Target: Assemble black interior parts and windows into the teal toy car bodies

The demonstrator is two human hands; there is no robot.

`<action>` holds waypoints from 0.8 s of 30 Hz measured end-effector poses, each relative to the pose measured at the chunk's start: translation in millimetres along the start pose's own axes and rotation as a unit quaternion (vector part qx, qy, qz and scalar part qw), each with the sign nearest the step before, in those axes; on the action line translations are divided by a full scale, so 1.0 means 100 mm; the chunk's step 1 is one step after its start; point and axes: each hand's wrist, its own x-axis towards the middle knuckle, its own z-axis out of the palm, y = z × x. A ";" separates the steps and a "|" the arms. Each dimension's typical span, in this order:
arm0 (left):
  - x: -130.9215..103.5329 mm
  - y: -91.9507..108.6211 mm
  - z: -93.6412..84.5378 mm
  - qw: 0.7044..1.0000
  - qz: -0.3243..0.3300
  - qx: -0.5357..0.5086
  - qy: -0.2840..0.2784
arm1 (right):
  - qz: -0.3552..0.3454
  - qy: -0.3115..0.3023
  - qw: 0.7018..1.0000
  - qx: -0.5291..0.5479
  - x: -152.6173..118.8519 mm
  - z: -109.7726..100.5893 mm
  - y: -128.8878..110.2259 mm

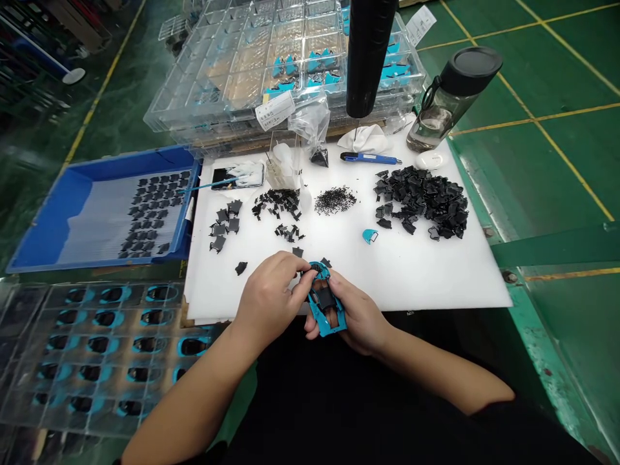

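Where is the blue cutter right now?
In the head view, the cutter lies right of centre near the board's far edge, between the bag and bottle.

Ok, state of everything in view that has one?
Turquoise shell, held
Left hand, fingers pinching shell's far end
Right hand, gripping shell's side
Bottle, lidded, part full
Blue bin, open, part filled
Blue cutter, lying flat, blade unclear
Plastic bag, part filled

blue frame [317,315] | black piece [325,298] mid-frame (dark against blue) | slanted | in left hand [275,287], right hand [361,316]
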 end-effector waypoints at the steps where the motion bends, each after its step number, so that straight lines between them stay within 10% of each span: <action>1: 0.00 0.00 0.01 1.000 0.004 0.011 0.006 | -0.004 0.000 1.000 0.000 0.00 0.00 0.00; 24: -0.04 0.00 0.02 0.998 -0.008 -0.057 -0.019 | -0.012 0.005 0.998 -0.061 -0.03 -0.01 0.06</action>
